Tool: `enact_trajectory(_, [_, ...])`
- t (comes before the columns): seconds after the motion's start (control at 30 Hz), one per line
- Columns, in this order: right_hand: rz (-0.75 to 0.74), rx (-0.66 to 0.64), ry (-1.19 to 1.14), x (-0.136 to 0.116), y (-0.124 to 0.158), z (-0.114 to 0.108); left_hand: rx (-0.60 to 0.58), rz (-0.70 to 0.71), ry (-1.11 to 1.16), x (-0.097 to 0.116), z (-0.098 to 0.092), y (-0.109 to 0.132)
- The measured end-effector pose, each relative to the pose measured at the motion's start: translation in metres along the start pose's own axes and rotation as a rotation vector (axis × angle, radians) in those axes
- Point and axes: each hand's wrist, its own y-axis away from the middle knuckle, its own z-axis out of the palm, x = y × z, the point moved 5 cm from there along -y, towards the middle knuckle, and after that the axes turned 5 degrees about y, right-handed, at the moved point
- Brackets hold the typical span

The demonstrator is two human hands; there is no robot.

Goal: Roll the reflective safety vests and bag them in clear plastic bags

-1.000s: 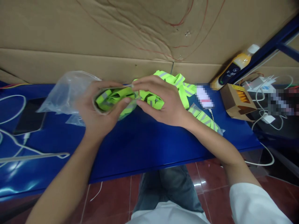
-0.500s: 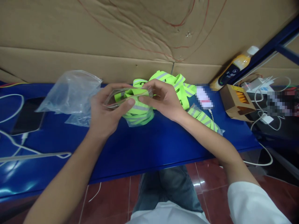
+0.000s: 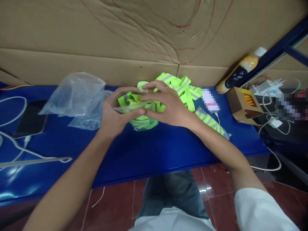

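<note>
Between my hands is a clear zip bag (image 3: 134, 125) with neon-yellow reflective strapping (image 3: 131, 98) bunched inside. Its mouth faces up and gapes apart. My left hand (image 3: 113, 112) grips the left end, fingers along the far lip and thumb on the near one. At the right end, my right hand (image 3: 169, 104) holds the bag's mouth, its thumb close to the left thumb and its fingers over the opening. Exactly where the right fingertips press is partly hidden. Behind the right hand lies a loose heap of the same strapping (image 3: 184, 86).
Clear plastic bags (image 3: 77, 93) lie left on the blue table (image 3: 144, 157), beside a plugged-in phone (image 3: 31, 118) and white cables. To the right are a packed bag of strapping (image 3: 213, 123), a cardboard box (image 3: 243, 107) and a juice bottle (image 3: 240, 70). Cardboard (image 3: 96, 29) stands behind.
The bag's mouth has widened, showing more strapping inside. My left hand has shifted slightly right, and my right fingers have moved over the opening.
</note>
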Motion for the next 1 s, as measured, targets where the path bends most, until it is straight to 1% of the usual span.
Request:
enact_trajectory(0.1, [-0.024,-0.069,0.023,-0.006,0.0,-0.001,0.027,0.039,-0.076,0.012,0.005,0.003])
enact_trajectory(0.27, [-0.029,-0.138,0.069,-0.018,-0.001,-0.003,0.013,0.1,-0.165,0.036,0.014,0.006])
enact_trajectory(0.4, [-0.008,-0.158,0.073,-0.018,-0.001,0.002,0.021,0.098,-0.203,0.042,0.015,0.009])
enact_trajectory(0.47, [-0.01,-0.12,0.042,-0.015,-0.001,0.003,0.044,0.105,-0.189,0.042,0.014,0.009])
enact_trajectory(0.6, [-0.039,0.07,-0.051,-0.01,-0.001,0.002,0.11,0.074,-0.111,0.034,0.008,0.008])
enact_trajectory(0.67, [0.018,0.148,-0.108,-0.008,0.0,0.0,0.14,0.038,-0.065,0.028,0.004,0.007])
enact_trajectory(0.73, [0.139,0.178,-0.197,-0.003,0.001,0.002,0.142,0.053,-0.062,0.027,0.004,0.006])
enact_trajectory(0.83, [0.313,0.117,-0.329,0.004,0.002,0.011,0.158,0.124,-0.161,0.032,0.005,0.005])
enact_trajectory(0.9, [0.358,0.081,-0.379,0.007,0.002,0.016,0.167,0.117,-0.233,0.032,0.007,0.004])
enact_trajectory(1.0, [0.382,0.086,-0.352,0.012,0.001,0.015,0.162,0.05,-0.284,0.025,0.007,0.004])
